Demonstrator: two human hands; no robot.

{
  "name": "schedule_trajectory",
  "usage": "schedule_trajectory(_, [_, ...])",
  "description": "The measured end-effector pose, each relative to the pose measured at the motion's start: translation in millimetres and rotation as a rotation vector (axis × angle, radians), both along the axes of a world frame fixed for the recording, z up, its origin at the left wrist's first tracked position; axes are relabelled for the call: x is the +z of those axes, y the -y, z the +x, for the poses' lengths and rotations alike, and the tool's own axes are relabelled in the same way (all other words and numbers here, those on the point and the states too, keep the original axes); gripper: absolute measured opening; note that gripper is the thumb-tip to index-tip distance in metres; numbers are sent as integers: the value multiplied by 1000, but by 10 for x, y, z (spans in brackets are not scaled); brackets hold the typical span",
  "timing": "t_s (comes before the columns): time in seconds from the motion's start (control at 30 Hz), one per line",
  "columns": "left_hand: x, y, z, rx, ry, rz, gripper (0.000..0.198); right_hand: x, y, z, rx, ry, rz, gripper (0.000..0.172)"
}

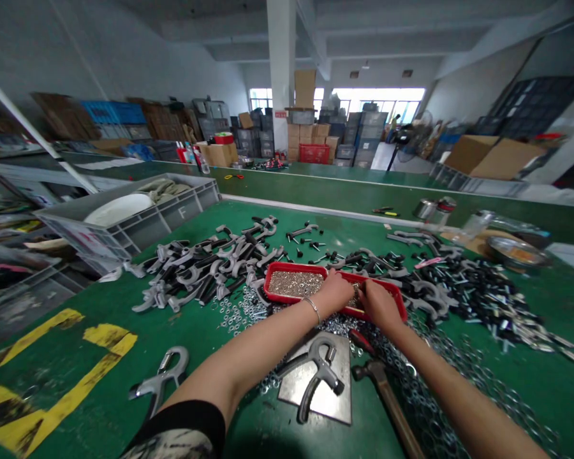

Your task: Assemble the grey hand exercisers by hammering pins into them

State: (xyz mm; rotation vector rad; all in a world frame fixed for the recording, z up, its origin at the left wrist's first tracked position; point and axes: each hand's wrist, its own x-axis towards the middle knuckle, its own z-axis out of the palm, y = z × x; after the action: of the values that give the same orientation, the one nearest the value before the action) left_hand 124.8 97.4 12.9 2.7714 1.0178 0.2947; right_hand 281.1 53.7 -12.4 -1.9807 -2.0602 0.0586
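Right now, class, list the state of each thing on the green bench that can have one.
Red plastic tray: part-filled with small metal pieces.
Left hand: fingers curled over the tray.
Right hand: fingers bunched over the tray.
Grey grip-trainer tool: lying flat on a steel plate.
Wooden-handled hammer: lying flat, unheld.
Grey plastic crate: open-topped, holding things.

Your tray [291, 267] is red, shallow and rectangular. It lies flat, with its long side running left to right, near the middle of the scene and slightly right of centre. Its floor is covered by a loose, fairly even layer of small metal pieces [296, 284], silvery-tan and too fine to make out singly. The left half lies open to view. The right end is hidden under your left hand [335, 290] and right hand [380, 306], whose fingertips dip inside.
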Motion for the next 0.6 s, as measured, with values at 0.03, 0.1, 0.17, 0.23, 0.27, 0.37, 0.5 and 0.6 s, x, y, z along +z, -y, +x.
schedule_trajectory(0.03, [-14,6,-4,17,1,-7,14,-5,-10,3,-8,-36,14,17])
schedule_trajectory(0.1, [-19,21,1,58,30,-23,15,14,-21,16,-9,-110,46,14])
schedule_trajectory(0.17, [7,43,9,100,94,-45,15,75,13,28,-8,-189,86,11])
schedule_trajectory(0.23, [58,76,-8,142,187,-77,14,158,134,18,-21,-275,131,13])
schedule_trajectory(0.27, [88,103,-35,162,241,-99,15,197,234,-4,-23,-319,149,16])
schedule_trajectory(0.37, [148,255,-209,204,413,-193,13,241,652,-157,47,-430,139,21])
schedule_trajectory(0.5, [99,654,-633,193,616,-382,16,89,1127,-469,196,-505,56,16])
schedule_trajectory(0.6, [17,972,-1036,248,904,-735,22,-64,1202,-617,203,-515,38,13])
